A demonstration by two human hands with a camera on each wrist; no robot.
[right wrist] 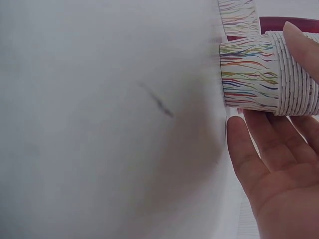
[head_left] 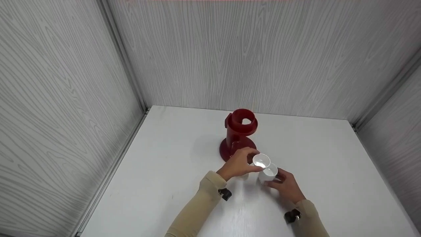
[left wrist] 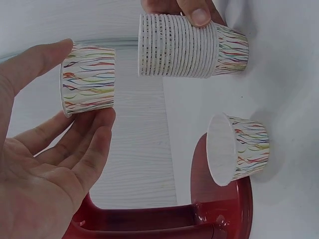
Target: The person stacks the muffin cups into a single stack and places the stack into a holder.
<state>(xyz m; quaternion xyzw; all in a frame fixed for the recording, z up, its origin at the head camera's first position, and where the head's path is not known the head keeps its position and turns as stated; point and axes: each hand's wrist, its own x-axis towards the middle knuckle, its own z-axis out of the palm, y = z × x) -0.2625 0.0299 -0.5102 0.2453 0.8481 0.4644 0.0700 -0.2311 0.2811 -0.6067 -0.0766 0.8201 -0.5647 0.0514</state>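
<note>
My left hand (head_left: pixel 238 163) pinches a single small paper cup (left wrist: pixel 89 78) between thumb and fingers. The cup is white with wavy coloured streaks, and in the head view its open mouth faces up. Beside it, my right hand (head_left: pixel 286 185) grips a nested stack of the same cups (left wrist: pixel 182 47); the lowest cup's streaked side shows under the many rims. The single cup is held higher than the stack. Another streaked paper cup (left wrist: pixel 249 149) stands alone on the table, mostly hidden behind my left hand in the head view.
Just beyond my left hand stands a red device (head_left: pixel 241 131) with a round base and an open ring on top. The white tabletop (head_left: pixel 158 158) is enclosed by grey wood-grained panels (head_left: pixel 213 56) at the back and sides.
</note>
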